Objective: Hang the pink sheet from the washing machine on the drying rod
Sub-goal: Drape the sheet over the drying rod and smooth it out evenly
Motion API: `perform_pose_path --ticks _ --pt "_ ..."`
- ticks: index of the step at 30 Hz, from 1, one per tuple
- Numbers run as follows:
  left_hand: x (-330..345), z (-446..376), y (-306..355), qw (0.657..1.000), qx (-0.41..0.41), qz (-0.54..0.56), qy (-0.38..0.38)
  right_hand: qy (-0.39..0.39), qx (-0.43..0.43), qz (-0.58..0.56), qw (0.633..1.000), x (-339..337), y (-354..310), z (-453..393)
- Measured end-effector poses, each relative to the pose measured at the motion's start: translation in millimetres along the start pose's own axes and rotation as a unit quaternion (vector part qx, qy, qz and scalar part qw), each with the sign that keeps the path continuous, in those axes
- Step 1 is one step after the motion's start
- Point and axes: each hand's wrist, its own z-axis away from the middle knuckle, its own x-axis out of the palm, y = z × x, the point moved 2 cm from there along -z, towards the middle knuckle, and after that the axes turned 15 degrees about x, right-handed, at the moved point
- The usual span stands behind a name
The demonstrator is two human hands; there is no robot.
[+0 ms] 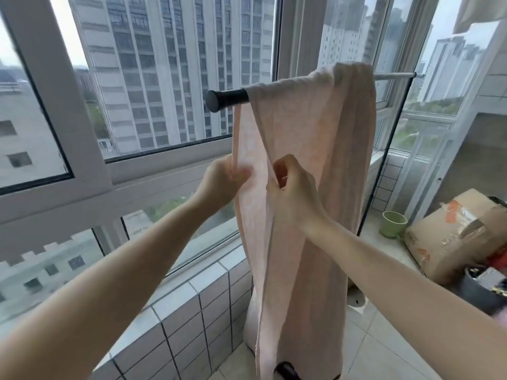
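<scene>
The pink sheet (pixel 310 127) is draped over the drying rod (pixel 227 99), bunched toward the rod's black near end and hanging in long folds down to the floor. My left hand (pixel 222 179) pinches the sheet's left edge at mid height. My right hand (pixel 293 193) grips an inner fold just to the right of it. The rod's silver far part (pixel 395 75) runs right to a thin black upright. The washing machine is out of view.
A large window (pixel 137 91) and a tiled sill wall (pixel 197 305) lie to the left. A green pot (pixel 393 223), a cardboard box (pixel 450 237) and a dark bin (pixel 482 292) stand at the right. The floor is tiled.
</scene>
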Motion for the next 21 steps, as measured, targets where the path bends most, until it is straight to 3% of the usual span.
perform_pose_path --ticks 6,11,14,18,21 --pt "21.5 43.8 -15.8 0.964 -0.123 0.215 0.097 -0.041 0.107 0.015 0.993 -0.5 43.3 12.6" --pt "18.3 62.8 -18.0 0.974 -0.081 0.146 0.154 -0.081 0.130 0.027 0.988 9.2 57.9 25.2" --pt "20.3 71.0 -14.7 0.979 -0.080 0.146 0.116 -0.091 0.123 0.046 0.987 17.3 62.5 31.5" --pt "24.2 83.9 -20.4 0.997 -0.062 0.013 0.053 -0.103 0.118 0.077 0.985 27.9 68.6 40.4" --pt "26.4 96.2 -27.8 0.998 -0.032 -0.029 0.051 -0.120 0.110 0.106 0.981 35.9 75.0 46.8"
